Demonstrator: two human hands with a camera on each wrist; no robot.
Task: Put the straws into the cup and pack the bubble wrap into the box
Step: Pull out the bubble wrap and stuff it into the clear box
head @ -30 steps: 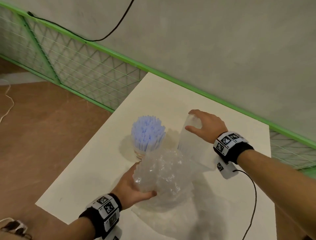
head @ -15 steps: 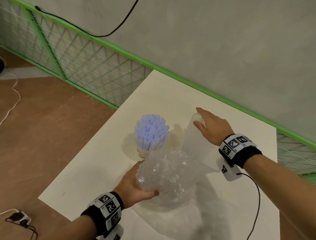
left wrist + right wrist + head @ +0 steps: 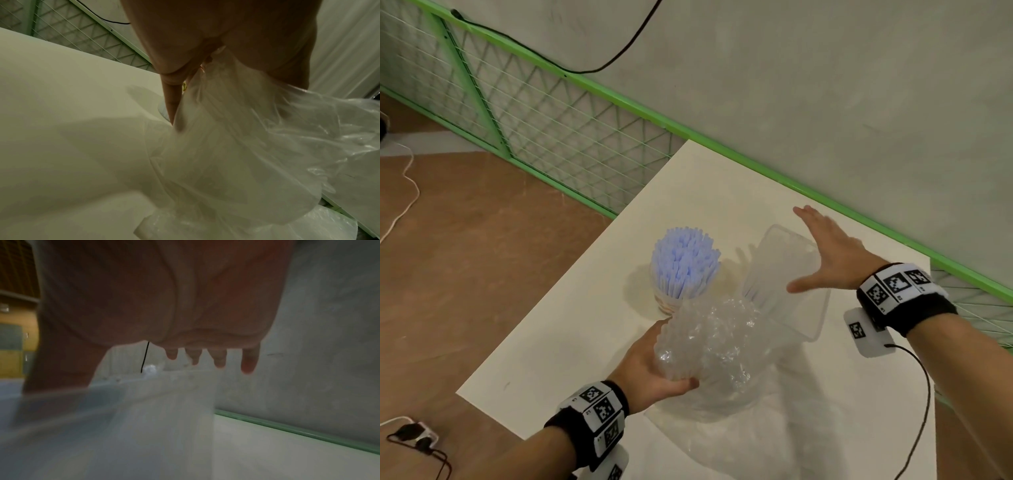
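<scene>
Count: one cup (image 3: 666,303), one dense bundle of pale blue straws (image 3: 683,262) standing upright in it, too many to count. One wad of bubble wrap (image 3: 714,346), one clear plastic box (image 3: 786,281), both on the white counter (image 3: 571,329)

Left hand (image 3: 645,368) grips the bubble wrap from its left side, thumb curled under the front of the wad, fingers behind it. In the left wrist view the fingers (image 3: 170,100) press into the crumpled film (image 3: 236,154), which trails down onto the counter (image 3: 61,113)

Right hand (image 3: 828,253) is open, fingers spread and straight, over the far end of the box. Box is tilted, opening toward the wrap. Contact between hand and box: can't tell from head view. Right wrist view is blurred; four fingertips (image 3: 248,363) hang just above the box rim (image 3: 144,379)

Cup sits just left of the box, just behind the wrap. Wrap touches the box's near end, not inside it

Two wristbands, one per wrist, each with square black-and-white marker tiles; left wristband (image 3: 594,418), right wristband (image 3: 897,291). No readable text on them. Cup has some print low down, unreadable. One black cable (image 3: 917,404) runs from the right wrist unit
</scene>
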